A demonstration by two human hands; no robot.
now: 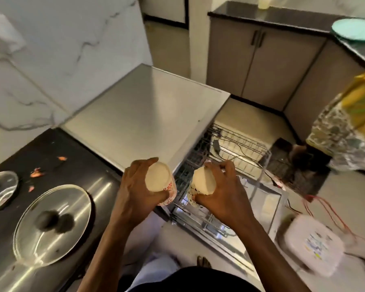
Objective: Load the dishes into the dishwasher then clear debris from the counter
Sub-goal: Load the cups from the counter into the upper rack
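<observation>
My left hand [133,188] grips a cream cup with red flower print [159,180], turned bottom up. My right hand [221,192] grips a second cream cup with dark print [202,181], also bottom up. Both cups hang over the open dishwasher, just above its pulled-out wire rack [238,148]. The dishwasher's steel top [148,110] lies left of the rack. On the dark counter [51,148] at the left lie several small orange scraps of debris [37,172]. A glass pan lid [53,224] and a steel pot [0,190] rest on the counter.
A white patterned container [314,245] and red wires [325,209] lie on the floor at the right. A person in patterned yellow clothing [350,127] stands at the far right. Grey cabinets [261,60] and a teal plate [355,29] are behind.
</observation>
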